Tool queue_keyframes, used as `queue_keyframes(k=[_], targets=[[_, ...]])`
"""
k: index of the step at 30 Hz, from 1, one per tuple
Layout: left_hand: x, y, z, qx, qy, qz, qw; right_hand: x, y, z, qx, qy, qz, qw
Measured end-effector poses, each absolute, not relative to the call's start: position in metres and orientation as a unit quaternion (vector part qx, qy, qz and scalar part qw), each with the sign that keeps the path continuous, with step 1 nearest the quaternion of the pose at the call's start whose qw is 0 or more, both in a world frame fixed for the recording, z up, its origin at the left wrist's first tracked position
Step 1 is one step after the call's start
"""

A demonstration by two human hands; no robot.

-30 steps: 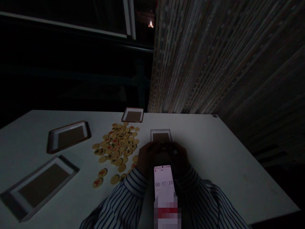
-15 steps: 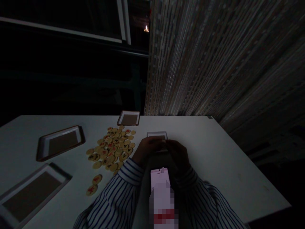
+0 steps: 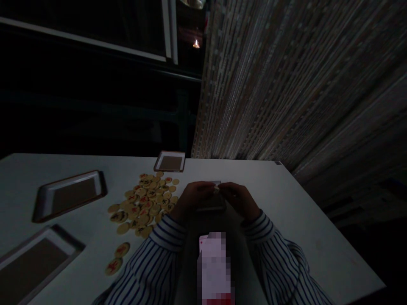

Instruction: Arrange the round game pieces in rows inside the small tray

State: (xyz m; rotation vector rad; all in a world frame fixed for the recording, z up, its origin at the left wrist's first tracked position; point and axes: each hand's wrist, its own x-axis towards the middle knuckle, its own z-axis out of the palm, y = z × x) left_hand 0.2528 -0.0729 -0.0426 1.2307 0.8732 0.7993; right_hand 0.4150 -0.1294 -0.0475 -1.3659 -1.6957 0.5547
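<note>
My left hand (image 3: pixel 197 196) and my right hand (image 3: pixel 239 197) meet in front of me, fingertips pinched together. Between them is a small pale piece (image 3: pixel 216 189) with dark marks, too small and dim to name surely. Right below the hands lies a shallow tray (image 3: pixel 210 209), partly hidden by them. To the left of my left hand spreads a loose heap of round Chinese chess pieces (image 3: pixel 144 203), marked with red or black characters. Two red-marked chess pieces (image 3: pixel 113 266) lie apart from the heap, nearer to me.
A small tray (image 3: pixel 169 170) stands behind the heap. Two larger trays, one brown-rimmed (image 3: pixel 71 212) and one nearer me (image 3: pixel 68 237), lie at the left on the white table (image 3: pixel 286 237). A lit phone (image 3: pixel 213 262) is close to me. A string curtain (image 3: pixel 254 84) hangs beyond the table.
My hands have turned and parted slightly, so the small pale piece between the fingertips now shows. The view has shifted a little; the heap and trays look the same.
</note>
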Motion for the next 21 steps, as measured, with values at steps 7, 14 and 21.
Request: queue_keyframes(k=[7,14,21], targets=[[0.252,-0.069,-0.051,0.563,0.383,0.355,0.64,0.42,-0.117,-0.041,-0.546,-0.723,0.209,0.369],[0.253,-0.066,-0.059,0.596,0.402,0.332,0.61,0.423,-0.115,-0.044,-0.531,-0.728,0.236,0.363],[0.255,-0.069,-0.057,0.561,0.408,0.334,0.639,0.424,-0.116,-0.045,-0.53,-0.735,0.216,0.363]])
